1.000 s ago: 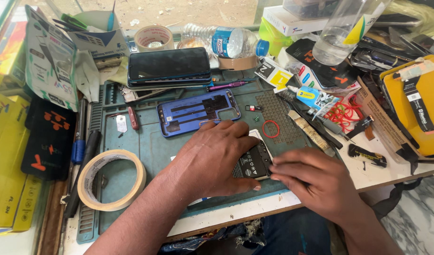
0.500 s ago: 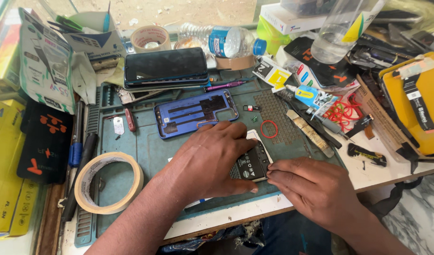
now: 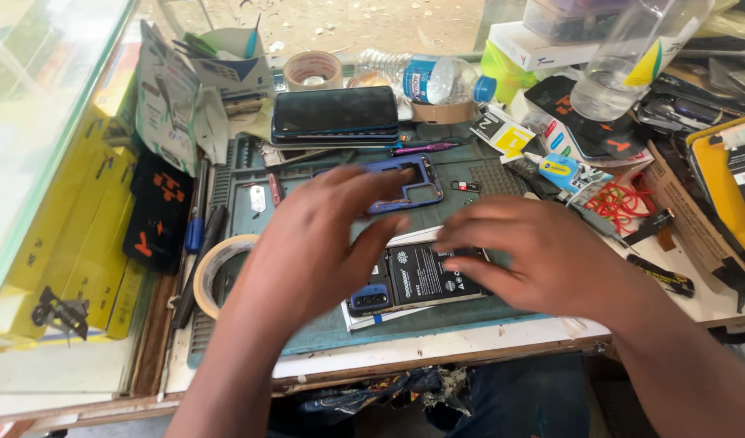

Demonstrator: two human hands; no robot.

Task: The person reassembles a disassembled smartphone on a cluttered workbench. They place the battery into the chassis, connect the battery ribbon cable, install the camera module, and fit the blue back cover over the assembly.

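Black-backed opened phone (image 3: 417,280) is lying on the green mat (image 3: 324,324) at the near middle of the table (image 3: 470,345). I'm hovering my left hand (image 3: 316,243) over its left end, fingers spread and holding nothing, while my right hand (image 3: 543,255) is resting fingertips on its right end, not clamped. Blue frame (image 3: 409,182) and tape roll (image 3: 214,272) are crowding close, so I'd judge the next lift calls for care.

A dark phone screen (image 3: 336,111) is lying face up at the back of the mat, unlit and glossy black. A blue-labelled plastic bottle (image 3: 425,79) is lying on its side just behind it. Yellow boxes (image 3: 80,235) are stacking along the left edge, and a white carton (image 3: 543,49) is sitting at the rear right, beside a yellow-labelled clear bottle (image 3: 632,57)
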